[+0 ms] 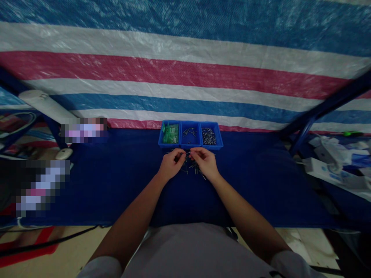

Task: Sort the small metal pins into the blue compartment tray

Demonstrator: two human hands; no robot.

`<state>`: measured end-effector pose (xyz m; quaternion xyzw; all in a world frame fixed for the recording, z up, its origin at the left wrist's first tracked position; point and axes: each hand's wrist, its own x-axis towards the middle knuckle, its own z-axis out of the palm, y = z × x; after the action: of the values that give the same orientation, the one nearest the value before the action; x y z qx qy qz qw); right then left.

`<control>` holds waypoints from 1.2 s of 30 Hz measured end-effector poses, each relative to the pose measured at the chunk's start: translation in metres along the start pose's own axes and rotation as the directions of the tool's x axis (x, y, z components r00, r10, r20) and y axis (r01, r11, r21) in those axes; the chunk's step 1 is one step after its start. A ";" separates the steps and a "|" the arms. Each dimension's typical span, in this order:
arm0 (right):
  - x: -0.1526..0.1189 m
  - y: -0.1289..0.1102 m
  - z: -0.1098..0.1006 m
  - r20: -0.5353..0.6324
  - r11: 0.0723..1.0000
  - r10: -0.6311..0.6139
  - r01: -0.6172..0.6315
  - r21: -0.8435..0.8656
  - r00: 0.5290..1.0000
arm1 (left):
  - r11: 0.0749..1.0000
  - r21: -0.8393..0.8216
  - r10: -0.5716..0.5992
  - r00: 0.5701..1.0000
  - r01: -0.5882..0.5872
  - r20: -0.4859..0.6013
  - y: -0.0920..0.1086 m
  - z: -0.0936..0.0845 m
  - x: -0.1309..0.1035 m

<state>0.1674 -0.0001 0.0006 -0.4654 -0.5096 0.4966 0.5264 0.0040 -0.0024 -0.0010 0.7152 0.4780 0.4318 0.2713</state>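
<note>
My left hand (173, 164) and my right hand (205, 164) are close together in front of the blue bins, both with fingers closed in a pinch. A thin metal pin (188, 153), perhaps a rivet, reaches out from my right fingertips toward the left ones. What my left fingertips hold is too small to make out. Under and between the hands lies a loose pile of similar metal pins (196, 170), partly hidden by my right hand.
Three joined blue bins (190, 146) stand behind my hands: green plastic packets (170, 134) left, a few pins (189, 132) in the middle, many metal pieces (208, 136) right. Blue table legs flank the striped sheet. White boxes (327, 172) and plastic clutter lie at right.
</note>
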 end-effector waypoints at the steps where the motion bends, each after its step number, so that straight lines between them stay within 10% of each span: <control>1: 0.000 -0.001 0.000 0.000 1.000 0.011 -0.011 0.009 1.000 | 1.000 -0.003 -0.007 1.000 0.007 -0.005 0.000 0.000 0.000; 36: -0.001 0.001 -0.001 0.007 0.989 -0.058 0.059 -0.139 0.998 | 0.998 -0.007 -0.060 0.998 0.060 0.000 -0.004 -0.003 0.001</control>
<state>0.1686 -0.0009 -0.0001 -0.4851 -0.5573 0.4448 0.5062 0.0002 -0.0002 -0.0025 0.6995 0.4979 0.4253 0.2863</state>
